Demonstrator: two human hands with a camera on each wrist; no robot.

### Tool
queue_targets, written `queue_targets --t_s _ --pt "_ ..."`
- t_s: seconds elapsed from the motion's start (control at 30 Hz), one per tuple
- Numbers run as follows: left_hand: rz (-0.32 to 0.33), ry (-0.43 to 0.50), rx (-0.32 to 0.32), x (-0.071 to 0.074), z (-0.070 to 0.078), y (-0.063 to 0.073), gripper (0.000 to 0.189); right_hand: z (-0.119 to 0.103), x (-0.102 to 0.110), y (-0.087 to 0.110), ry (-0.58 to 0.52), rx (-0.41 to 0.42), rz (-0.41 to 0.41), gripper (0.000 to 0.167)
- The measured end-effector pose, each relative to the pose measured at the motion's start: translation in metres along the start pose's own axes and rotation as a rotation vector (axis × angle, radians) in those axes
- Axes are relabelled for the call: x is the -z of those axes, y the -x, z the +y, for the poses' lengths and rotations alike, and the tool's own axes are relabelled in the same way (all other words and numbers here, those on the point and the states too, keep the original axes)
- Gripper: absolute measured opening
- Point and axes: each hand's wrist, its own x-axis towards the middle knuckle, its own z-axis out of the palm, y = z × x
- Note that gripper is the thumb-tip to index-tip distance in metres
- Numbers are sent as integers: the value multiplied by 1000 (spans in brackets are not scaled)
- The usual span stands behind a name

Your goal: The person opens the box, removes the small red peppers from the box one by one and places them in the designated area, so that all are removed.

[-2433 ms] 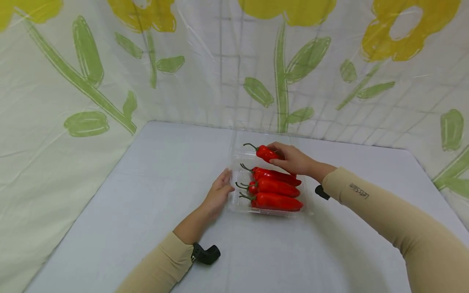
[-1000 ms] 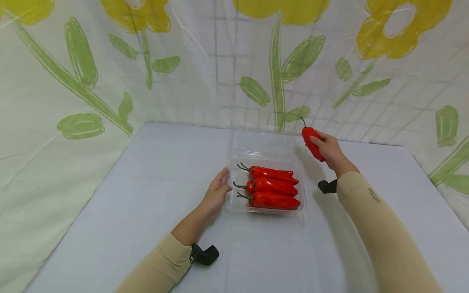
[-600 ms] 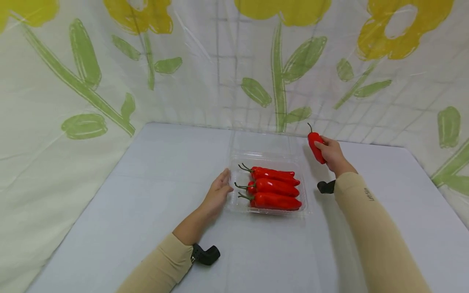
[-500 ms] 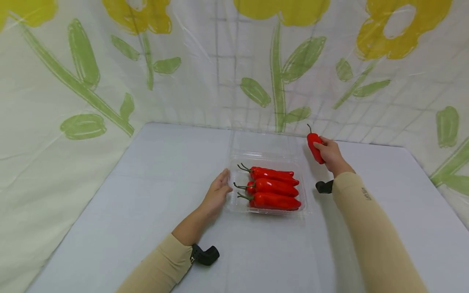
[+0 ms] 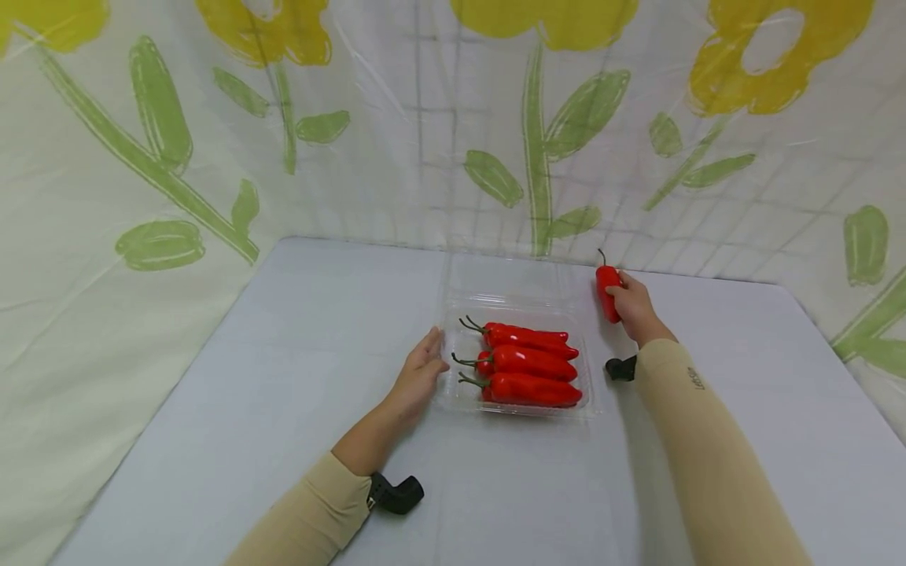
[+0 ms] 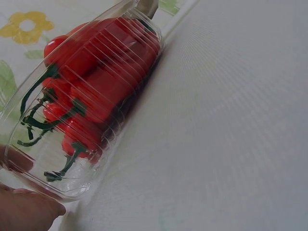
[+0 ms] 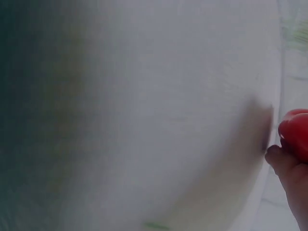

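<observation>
In the head view my right hand [image 5: 634, 308] grips a red pepper [image 5: 607, 297] with a green stem pointing away, just right of the clear plastic container. In the right wrist view a thumb [image 7: 285, 166] presses against this red pepper [image 7: 297, 132], which is cut off by the frame edge. The clear clamshell container [image 5: 460, 395] holds several red peppers [image 5: 532, 362], stems toward the left. My left hand [image 5: 416, 379] rests against its left side with fingers extended. The left wrist view shows the peppers [image 6: 103, 91] through the container's wall, with part of my left hand [image 6: 26, 209] beside it.
The container's clear lid [image 5: 506, 275] lies folded back toward the far table edge. A pale cloth covers the table [image 5: 318, 330]. Behind it hangs a white curtain [image 5: 396, 181] printed with yellow flowers and green leaves.
My right hand has lifted a pepper from the container's far side, carried it right and lowered it slightly toward the table. The left hand has stayed at the container.
</observation>
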Motion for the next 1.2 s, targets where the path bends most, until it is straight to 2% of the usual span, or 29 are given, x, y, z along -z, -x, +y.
queue_targets --t_s 0.13,0.3,0.67,0.83,1.2 --pt "2 -11 1 -1 -1 -1 70 2 0 1 10 -17 22 61" --pt "1 -26 4 0 -1 -1 69 3 -1 2 29 -5 7 64" --pt "-7 -30 6 1 0 -1 69 3 0 4 82 4 -6 57" --pt "-17 -9 4 1 0 -1 71 4 2 6 115 -21 -23 55" --pt "-11 -10 9 2 0 0 71 2 0 6 81 -52 -19 55"
